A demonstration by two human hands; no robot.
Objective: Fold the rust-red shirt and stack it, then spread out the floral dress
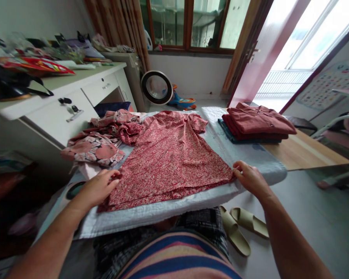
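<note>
A red and cream short-sleeved patterned blouse (174,155) lies spread out, with its hem towards me and its collar at the far side. My left hand (103,186) is closed on its left edge near the bottom, fingers curled at the cloth. At the lower right corner of the hem, my right hand (250,178) pinches the fabric between thumb and fingers. The blouse's left sleeve (129,133) is bunched beside a crumpled heap of pink floral clothing (95,145). Its right sleeve (199,123) lies flat.
A pale quilted cover (218,120) lies under the blouse. Folded dark red and blue clothes (258,122) are stacked at the right, by a wooden board (305,151). A cluttered white desk (84,89) stands left. Slippers (237,232) lie on the floor near my legs.
</note>
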